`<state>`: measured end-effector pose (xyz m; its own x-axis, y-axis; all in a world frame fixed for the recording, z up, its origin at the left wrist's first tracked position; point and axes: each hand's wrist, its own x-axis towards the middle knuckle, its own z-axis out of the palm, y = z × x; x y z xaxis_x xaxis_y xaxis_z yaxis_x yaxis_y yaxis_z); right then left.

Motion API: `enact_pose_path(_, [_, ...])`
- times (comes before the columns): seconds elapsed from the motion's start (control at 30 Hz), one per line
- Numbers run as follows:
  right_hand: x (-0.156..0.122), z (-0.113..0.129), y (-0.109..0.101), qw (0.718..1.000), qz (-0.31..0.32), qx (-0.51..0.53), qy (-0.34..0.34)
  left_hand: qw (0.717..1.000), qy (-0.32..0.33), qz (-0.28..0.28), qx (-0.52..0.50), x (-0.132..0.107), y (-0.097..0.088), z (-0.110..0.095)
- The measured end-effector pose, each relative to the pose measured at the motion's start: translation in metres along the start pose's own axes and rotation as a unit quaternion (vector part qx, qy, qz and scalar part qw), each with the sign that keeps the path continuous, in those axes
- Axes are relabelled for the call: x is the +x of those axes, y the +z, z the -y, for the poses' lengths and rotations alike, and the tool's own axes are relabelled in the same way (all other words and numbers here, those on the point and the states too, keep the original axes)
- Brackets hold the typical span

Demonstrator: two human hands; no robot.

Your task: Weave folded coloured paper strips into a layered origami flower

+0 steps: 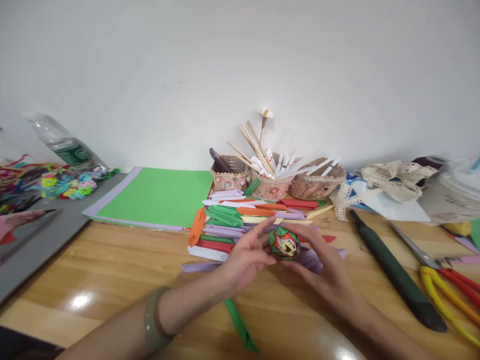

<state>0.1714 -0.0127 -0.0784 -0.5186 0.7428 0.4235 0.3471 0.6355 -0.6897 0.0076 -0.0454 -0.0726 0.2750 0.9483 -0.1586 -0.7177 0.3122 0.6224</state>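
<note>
"Across the lower half of the view: a wooden table, cut off at the bottom. What else is incomplete?"

"Largest first. A grey slab runs out at the left edge. The green sheet shows nearly whole, with lilac paper peeking out beneath it. Of the folded strips, several pass behind the hands, so no count is possible. At right, the yellow handles of a cutting tool leave the frame."

"And the hands?"

"Left hand and right hand are both in view; the right one's outer fingers are hard to make out, being turned away."

"State of grip?"

"Narrow, from both sides, on a small layered paper piece. It sits between the two sets of fingertips, left hand at its left side, right thumb below and index finger along the upper right."

"Its faces?"

"Green outside, with orange, white and pale yellow layers towards the centre, facing the camera. Far side hidden; the inner folds are too small to separate."
</note>
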Motion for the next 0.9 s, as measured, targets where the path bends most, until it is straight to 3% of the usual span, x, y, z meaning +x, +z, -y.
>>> enact_pose_path(0.17, [0.000, 0.001, -0.004, 0.996, -0.019, -0.043, -0.081, 0.996, -0.060, 0.010, -0.067, 0.004, -0.006, -0.001])
enact_pose_path(0.3, [0.000, 0.001, -0.002, 0.993, -0.015, -0.060, -0.095, 0.994, -0.097, 0.048, -0.019, 0.004, -0.005, 0.004])
enact_pose_path(0.5, [-0.002, 0.000, -0.002, 0.990, -0.008, -0.063, -0.122, 0.999, -0.049, 0.017, 0.012, 0.002, -0.006, 0.012])
enact_pose_path(0.73, [-0.007, 0.004, 0.001, 0.994, -0.003, -0.057, -0.092, 0.997, -0.066, 0.035, 0.012, 0.000, -0.005, 0.007])
enact_pose_path(0.9, [-0.003, 0.006, -0.001, 0.989, 0.007, -0.057, -0.133, 0.997, -0.064, 0.039, 0.012, 0.001, -0.004, 0.007])
